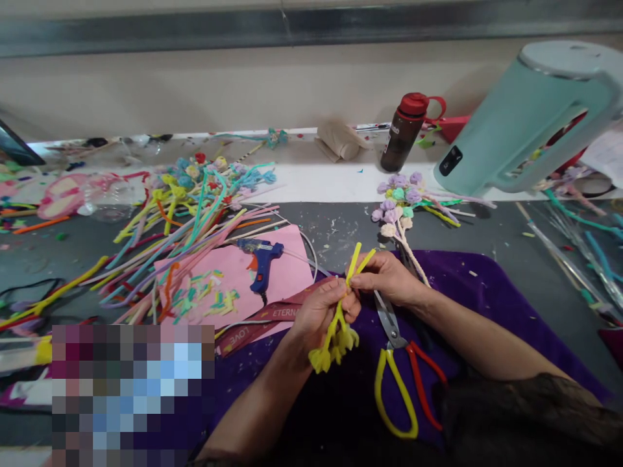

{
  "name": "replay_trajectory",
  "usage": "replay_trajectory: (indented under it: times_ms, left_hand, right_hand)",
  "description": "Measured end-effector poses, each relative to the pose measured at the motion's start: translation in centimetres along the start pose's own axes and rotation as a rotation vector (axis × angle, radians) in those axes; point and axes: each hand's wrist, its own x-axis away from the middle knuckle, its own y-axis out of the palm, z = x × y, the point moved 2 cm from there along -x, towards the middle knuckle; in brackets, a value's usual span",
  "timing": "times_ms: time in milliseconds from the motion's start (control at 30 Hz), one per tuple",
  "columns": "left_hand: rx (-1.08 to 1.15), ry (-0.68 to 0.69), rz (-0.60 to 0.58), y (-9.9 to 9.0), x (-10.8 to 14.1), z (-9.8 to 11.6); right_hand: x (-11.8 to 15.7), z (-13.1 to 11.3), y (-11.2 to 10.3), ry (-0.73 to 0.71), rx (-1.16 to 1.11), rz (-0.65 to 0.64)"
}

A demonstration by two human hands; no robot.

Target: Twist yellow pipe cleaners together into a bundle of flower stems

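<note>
Both my hands meet over the purple cloth, gripping a yellow pipe-cleaner flower sprig. My left hand pinches its stems near the middle, and the fluffy yellow blooms hang down below. Higher up, my right hand has its thumb and fingers closed on the same stems, where two yellow ends stick out in a V. Just under my right hand lie scissors with one yellow and one red handle, their blade tips partly hidden by the hand.
A blue glue gun rests on pink paper among yellow and green scraps. Loose pipe cleaners pile up at left. Beyond my right hand lies a lilac flower bunch. A dark bottle and a teal jug stand behind.
</note>
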Motion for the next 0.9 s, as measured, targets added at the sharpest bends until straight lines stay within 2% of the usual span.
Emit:
replay_trajectory:
  times_ms: [67,133,300,533,700,900]
  left_hand:
    - [-0.032,-0.025,0.014,0.0,0.1,0.1]
    - [-0.143,-0.001,0.109,-0.1,0.1,0.3]
    - [-0.392,0.294,0.324,-0.2,0.2,1.1]
    - [-0.808,0.52,0.516,0.3,1.0,1.4]
    - [-0.866,0.555,0.529,1.2,1.7,1.8]
    - [-0.696,0.423,0.441,0.6,1.4,2.2]
  right_hand:
    - [0.1,-0.1,-0.1,-0.001,0.015,-0.01]
    - [0.2,-0.2,-0.1,0.015,0.049,0.021]
    - [0.2,0.0,0.5,0.063,0.108,0.124]
    - [0.4,0.5,0.7,0.072,0.173,0.207]
    - [0.7,0.3,1.3,0.062,0.154,0.233]
    - [0.6,-0.2,1.5,0.055,0.052,0.212]
